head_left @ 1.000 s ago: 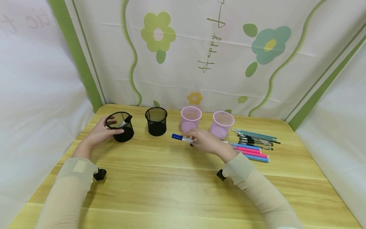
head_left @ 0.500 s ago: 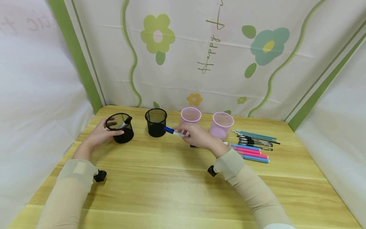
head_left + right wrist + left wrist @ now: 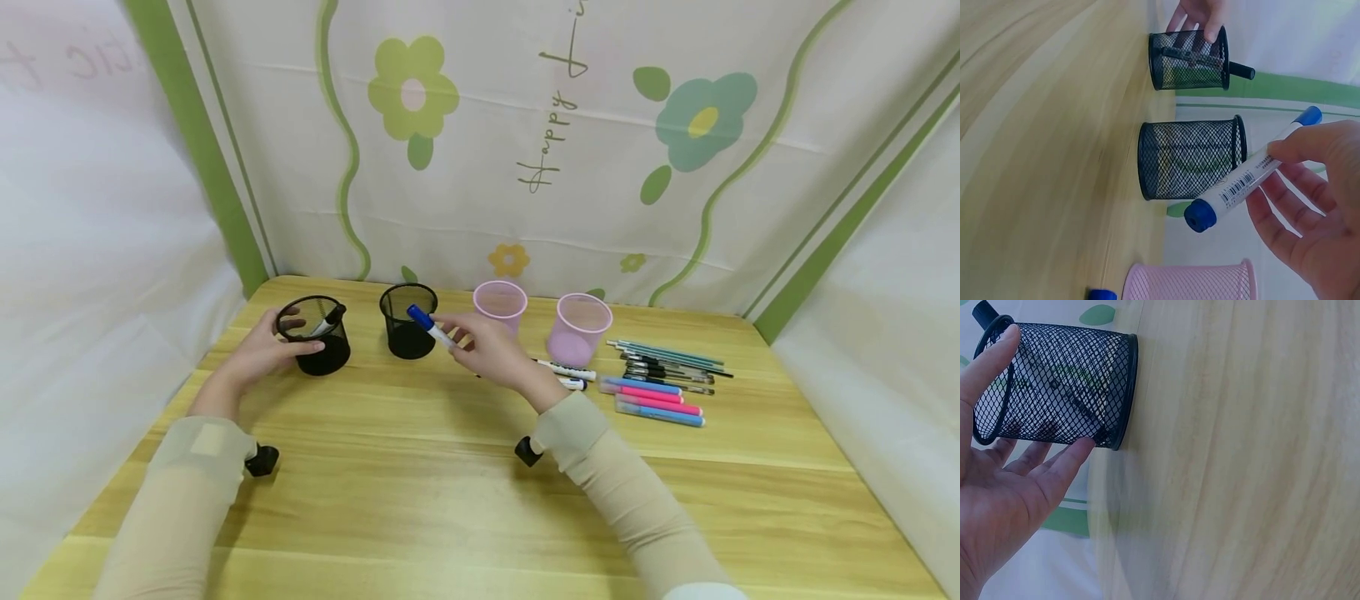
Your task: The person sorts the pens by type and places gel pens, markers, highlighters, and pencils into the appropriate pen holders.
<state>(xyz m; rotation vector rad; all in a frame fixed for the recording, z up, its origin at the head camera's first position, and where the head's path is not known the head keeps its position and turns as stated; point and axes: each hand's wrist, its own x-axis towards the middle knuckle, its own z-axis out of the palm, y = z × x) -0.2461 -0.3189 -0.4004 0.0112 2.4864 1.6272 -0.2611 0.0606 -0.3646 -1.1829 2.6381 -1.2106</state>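
Observation:
My right hand (image 3: 491, 350) pinches a whiteboard marker (image 3: 1238, 184) with a white barrel and blue ends, tilted, thumb on one side and fingers on the other. The marker's blue cap is near the rim of the second black mesh pen cup (image 3: 410, 337). On the far left my left hand (image 3: 262, 354) holds another black mesh pen cup (image 3: 1066, 381), its thumb at the rim and fingers along the side. Inside that cup leans a black-capped marker (image 3: 327, 320), its cap sticking out above the rim.
Two pink mesh cups (image 3: 500, 302) stand right of the black ones, one partly behind my right hand. White markers (image 3: 566, 369), pink and blue felt-tip pens (image 3: 660, 400) and thin paintbrushes (image 3: 667, 367) lie at the right of the wooden table (image 3: 420, 500). A flowered curtain (image 3: 465, 192) hangs behind.
The right hand has carried the blue marker leftward from in front of the pink cup to the second black cup, and its cap end has risen. The left hand keeps its place.

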